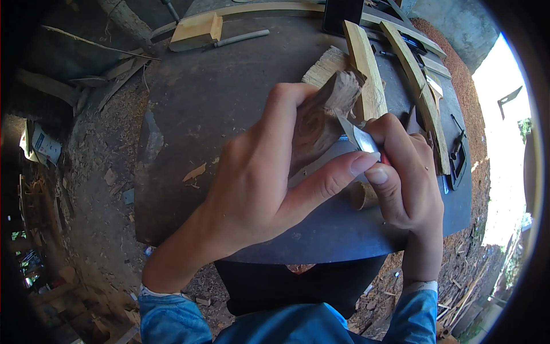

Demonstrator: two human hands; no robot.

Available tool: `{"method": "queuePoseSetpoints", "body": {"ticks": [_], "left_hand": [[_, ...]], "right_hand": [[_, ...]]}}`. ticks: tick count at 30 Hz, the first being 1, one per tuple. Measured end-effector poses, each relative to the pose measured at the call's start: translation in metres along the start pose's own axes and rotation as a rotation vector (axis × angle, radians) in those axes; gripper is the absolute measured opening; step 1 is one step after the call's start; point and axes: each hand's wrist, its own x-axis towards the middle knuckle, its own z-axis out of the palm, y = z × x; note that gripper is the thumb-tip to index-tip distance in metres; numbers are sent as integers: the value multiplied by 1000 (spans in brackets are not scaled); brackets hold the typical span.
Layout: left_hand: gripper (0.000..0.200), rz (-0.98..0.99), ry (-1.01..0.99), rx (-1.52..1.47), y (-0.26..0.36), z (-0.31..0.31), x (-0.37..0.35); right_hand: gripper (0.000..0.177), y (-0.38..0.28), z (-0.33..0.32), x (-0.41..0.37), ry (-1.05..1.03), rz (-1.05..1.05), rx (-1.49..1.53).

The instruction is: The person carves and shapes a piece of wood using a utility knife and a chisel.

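My left hand (258, 160) is wrapped round a piece of brown wood (318, 123) with a swirling grain, tilted up to the right. Its upper end is pale and rough where the surface is cut. In my right hand (404, 172) is a knife (362, 139) with a short silver blade; a bit of red shows at its handle, mostly hidden by the fingers. The blade's tip meets the wood near its pale end. My left thumb reaches across and presses at the back of the blade, close to my right thumb.
Wooden strips (366, 71) and a curved strip (415, 86) lie at the dark table's (195, 114) right. A wood block (196, 31) and a grey rod (243, 38) are at the back left. A cylindrical piece (363, 196) stands below my hands. A wood chip (195, 172) lies left.
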Motion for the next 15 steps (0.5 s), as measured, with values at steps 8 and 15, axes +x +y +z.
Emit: {"method": "queuePoseSetpoints", "body": {"ticks": [8, 15], "left_hand": [[52, 11, 20, 40, 3, 0, 0], [44, -79, -38, -11, 7, -3, -2]], "right_hand": [[45, -5, -2, 3, 21, 19, 82], [58, -3, 0, 0, 1, 1, -155]]}}
